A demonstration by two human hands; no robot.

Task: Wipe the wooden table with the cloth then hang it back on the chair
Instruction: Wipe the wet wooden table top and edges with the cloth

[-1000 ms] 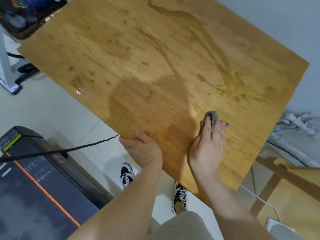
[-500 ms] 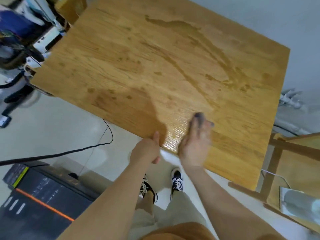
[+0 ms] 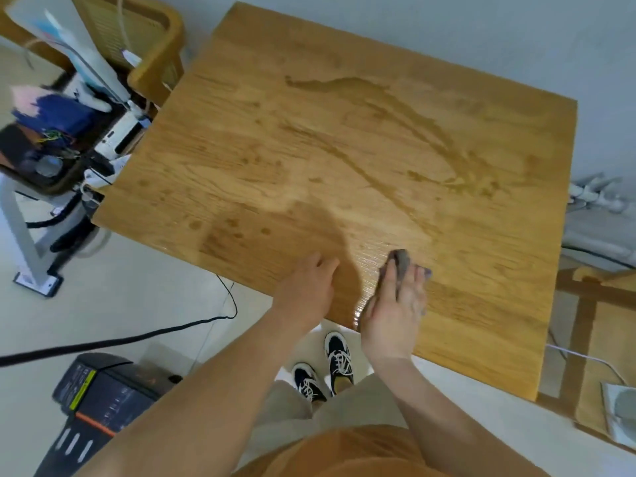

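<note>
The wooden table [image 3: 344, 160] fills the middle of the head view, with a long wet streak curving across its top. My right hand [image 3: 395, 308] presses a small grey cloth [image 3: 402, 261] flat on the table close to the near edge; only the cloth's far end shows past my fingers. My left hand [image 3: 308, 290] rests on the near edge beside it, fingers together, holding nothing. A wooden chair [image 3: 151, 36] with a cane back stands at the table's far left corner.
A black cable [image 3: 137, 335] crosses the tiled floor on the left. A dark treadmill [image 3: 89, 401] lies at the lower left. Cluttered shelving [image 3: 51, 132] stands left of the table. Another wooden frame [image 3: 585, 321] stands at the right. My shoes [image 3: 327, 366] are below the table edge.
The view has swung left and pulled back, showing the chair and the clutter. My right hand with the cloth slid left along the near edge; my left hand stayed beside it.
</note>
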